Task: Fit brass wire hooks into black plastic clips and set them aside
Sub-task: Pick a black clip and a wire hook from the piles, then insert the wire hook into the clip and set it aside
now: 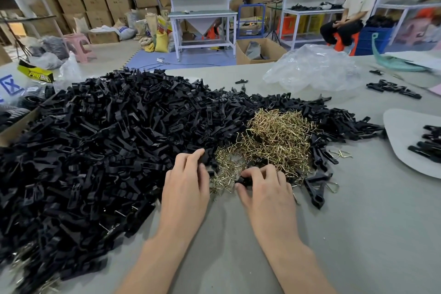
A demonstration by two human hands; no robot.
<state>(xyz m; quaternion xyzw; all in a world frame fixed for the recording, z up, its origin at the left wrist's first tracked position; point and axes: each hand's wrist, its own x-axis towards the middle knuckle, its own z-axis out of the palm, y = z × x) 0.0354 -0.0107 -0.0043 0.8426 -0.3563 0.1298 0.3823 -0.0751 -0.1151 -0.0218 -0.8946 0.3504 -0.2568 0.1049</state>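
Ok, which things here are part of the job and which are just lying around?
In use: pile of black clips, heap of brass hooks, clip in the right hand, finished clips.
Lying about: clear plastic bag, teal hanger, cardboard box.

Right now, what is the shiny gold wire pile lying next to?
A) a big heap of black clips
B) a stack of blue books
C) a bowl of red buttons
A: the brass wire hooks sit right against the heap of black plastic clips on the table.

Clip heap (100,145) blocks left; table (358,222) right open
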